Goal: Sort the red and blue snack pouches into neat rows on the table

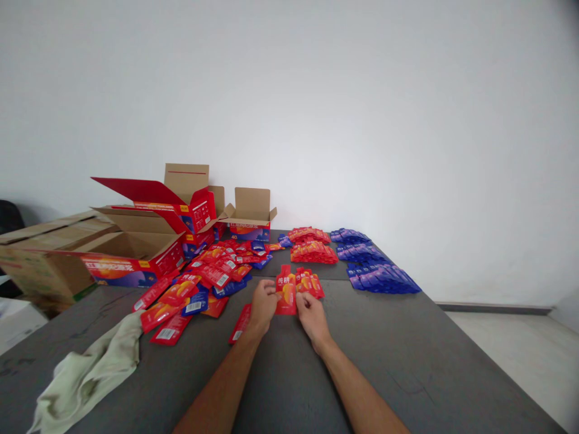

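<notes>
Red sachet (286, 293) pinched by fingers of left hand (263, 305) and right hand (311, 314), three open cartons (250, 217)

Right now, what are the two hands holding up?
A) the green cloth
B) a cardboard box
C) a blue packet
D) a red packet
D: the left hand and right hand pinch a red packet between them, upright over the table; the cloth lies apart at the left.

both hands (263, 304) (312, 316) pinch red sachet (286, 293) upright (grey table (407, 355)).
</notes>
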Tool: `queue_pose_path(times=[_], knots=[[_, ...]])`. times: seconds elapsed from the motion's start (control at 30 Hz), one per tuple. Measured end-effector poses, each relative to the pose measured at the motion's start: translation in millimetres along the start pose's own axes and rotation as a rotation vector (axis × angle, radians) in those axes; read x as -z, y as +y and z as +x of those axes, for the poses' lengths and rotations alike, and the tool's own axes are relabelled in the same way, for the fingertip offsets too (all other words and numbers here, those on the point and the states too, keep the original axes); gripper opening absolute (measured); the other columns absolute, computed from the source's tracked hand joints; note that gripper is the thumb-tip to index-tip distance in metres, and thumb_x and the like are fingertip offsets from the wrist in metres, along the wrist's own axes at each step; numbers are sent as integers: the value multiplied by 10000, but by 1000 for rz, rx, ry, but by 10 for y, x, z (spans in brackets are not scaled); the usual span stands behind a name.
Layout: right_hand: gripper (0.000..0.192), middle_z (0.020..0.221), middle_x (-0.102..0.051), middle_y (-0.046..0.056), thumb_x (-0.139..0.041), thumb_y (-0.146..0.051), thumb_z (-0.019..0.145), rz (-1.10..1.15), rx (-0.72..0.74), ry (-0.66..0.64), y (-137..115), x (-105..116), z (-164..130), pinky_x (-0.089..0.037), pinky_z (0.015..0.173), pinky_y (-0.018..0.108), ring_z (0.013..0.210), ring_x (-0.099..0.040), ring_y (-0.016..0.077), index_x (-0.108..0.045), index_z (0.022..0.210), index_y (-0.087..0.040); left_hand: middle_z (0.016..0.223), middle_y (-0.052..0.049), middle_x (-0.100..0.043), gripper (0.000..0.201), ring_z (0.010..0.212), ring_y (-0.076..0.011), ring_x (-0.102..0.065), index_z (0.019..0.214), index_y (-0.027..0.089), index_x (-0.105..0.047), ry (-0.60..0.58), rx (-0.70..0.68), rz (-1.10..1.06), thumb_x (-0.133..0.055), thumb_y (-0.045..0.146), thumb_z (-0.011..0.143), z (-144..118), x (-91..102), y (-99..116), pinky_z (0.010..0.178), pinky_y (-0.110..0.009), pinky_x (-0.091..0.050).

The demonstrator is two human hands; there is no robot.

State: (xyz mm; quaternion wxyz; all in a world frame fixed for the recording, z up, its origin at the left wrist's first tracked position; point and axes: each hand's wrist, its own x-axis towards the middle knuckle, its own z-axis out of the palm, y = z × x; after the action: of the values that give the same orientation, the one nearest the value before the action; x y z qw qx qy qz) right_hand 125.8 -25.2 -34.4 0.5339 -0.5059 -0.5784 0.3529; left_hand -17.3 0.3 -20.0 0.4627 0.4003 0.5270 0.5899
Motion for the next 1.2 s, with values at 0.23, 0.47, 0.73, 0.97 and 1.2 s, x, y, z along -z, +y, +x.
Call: queue_pose_path(times=[0.23, 0.47, 0.73, 0.97, 1.2], knots=[[399, 650, -563, -19, -596, -572, 814, 64, -23, 1, -58, 48, -1, -352, 567, 237, 593, -466, 134, -604, 719, -185, 781, -43, -695, 239, 651, -151, -634, 863, 144, -655, -275, -17, -47, -717, 288, 683, -48, -8, 52, 619, -255, -490], [359, 648, -567, -17, -621, -524, 822, 58, -32, -89, -37, 26, -28, -353, 571, 242, 593, -473, 134, -608, 718, -180, 635, 5, -619, 293, 591, -121, -546, 697, 148, -640, -184, -124, 41, -658, 438, 734, 43, 39, -1, 561, -218, -400], [364, 751, -644, 14, -586, -532, 863, 116, -5, -58, -138, 65, -31, -416, 643, 260, 688, -553, 167, -665, 829, -179, 621, 19, -585, 288, 562, -106, -495, 682, 151, -625, -378, -61, 66, -662, 434, 720, -102, -2, 61, 548, -218, -363], [390, 709, -641, 21, -605, -561, 827, 36, -13, -7, -109, 18, -27, -417, 622, 261, 657, -542, 167, -653, 782, -177, 585, 37, -509, 273, 560, -98, -428, 608, 174, -527, -268, -209, 303, -602, 381, 769, -89, -42, 64, 516, -207, -292], [348, 649, -542, -32, -551, -515, 862, 54, -45, -176, -161, 65, -66, -337, 547, 229, 592, -456, 125, -588, 759, -184, 604, 29, -539, 300, 557, -97, -453, 635, 170, -549, -98, -230, 248, -596, 420, 795, 3, 15, 13, 519, -204, -327]])
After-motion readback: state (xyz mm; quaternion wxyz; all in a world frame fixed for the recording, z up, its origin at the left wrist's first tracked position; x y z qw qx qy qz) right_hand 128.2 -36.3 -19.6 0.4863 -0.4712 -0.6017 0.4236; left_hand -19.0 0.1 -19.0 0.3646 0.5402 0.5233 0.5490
